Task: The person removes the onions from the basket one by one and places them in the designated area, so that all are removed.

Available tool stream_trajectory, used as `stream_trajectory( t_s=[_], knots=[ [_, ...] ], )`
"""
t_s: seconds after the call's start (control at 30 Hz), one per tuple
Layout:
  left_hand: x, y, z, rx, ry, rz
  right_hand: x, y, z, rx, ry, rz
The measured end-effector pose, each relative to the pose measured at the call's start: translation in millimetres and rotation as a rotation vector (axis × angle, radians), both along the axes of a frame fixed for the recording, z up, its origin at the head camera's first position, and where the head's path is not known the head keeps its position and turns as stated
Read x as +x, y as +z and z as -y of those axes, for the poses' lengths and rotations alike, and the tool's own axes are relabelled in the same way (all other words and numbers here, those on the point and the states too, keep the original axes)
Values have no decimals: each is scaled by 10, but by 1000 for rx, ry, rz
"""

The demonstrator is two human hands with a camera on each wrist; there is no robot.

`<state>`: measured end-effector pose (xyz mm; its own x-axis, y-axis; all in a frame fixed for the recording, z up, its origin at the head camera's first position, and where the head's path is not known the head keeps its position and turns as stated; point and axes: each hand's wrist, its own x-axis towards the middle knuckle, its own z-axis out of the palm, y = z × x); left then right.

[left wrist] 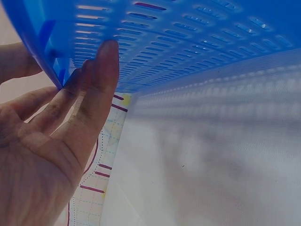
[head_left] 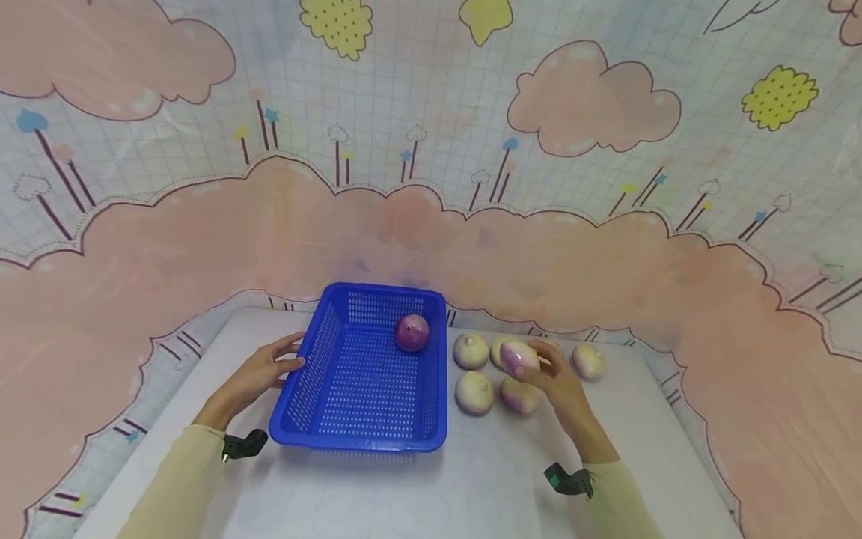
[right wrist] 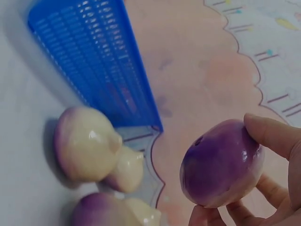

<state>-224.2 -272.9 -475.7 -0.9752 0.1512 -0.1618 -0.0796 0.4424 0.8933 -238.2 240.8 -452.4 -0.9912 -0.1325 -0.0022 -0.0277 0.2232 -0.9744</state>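
Observation:
A blue perforated plastic basket (head_left: pixel 358 442) stands on the white table, with one purple turnip (head_left: pixel 411 333) in its far right corner. At the basket's left side, my left hand (head_left: pixel 254 376) holds the rim. In the left wrist view its fingers (left wrist: pixel 106 70) touch the outer wall below the rim. My right hand (head_left: pixel 564 389) grips a purple-and-white turnip (right wrist: pixel 221 165) between thumb and fingers, raised above the others. Cream turnips with pointed tips lie right of the basket, among them a near-left turnip (head_left: pixel 474 393) and a near-right turnip (head_left: pixel 520 395).
A far-left turnip (head_left: pixel 471 351) lies close to the basket's right wall, and a lone turnip (head_left: pixel 589 361) sits farthest right. Behind the white table (head_left: pixel 491 479) hangs a printed cloth (head_left: pixel 377 232) with clouds, meeting its far edge.

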Motion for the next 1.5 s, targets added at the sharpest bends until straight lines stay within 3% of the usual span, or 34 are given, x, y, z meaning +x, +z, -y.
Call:
stream_trajectory(
  t_s=[0.4, 0.7, 1.17, 1.5],
  knots=[
    [3, 22, -10, -12, -1, 5, 109, -70, -346, 195, -169, -26],
    [14, 27, 2, -16, 2, 4, 194, -191, -533, 229, -241, 2],
    [26, 33, 3, -16, -5, -14, 43, -522, -631, 308, -247, -21],
    [23, 31, -6, -13, -5, -10, -6, -720, -656, 463, -224, -57]
  ],
)
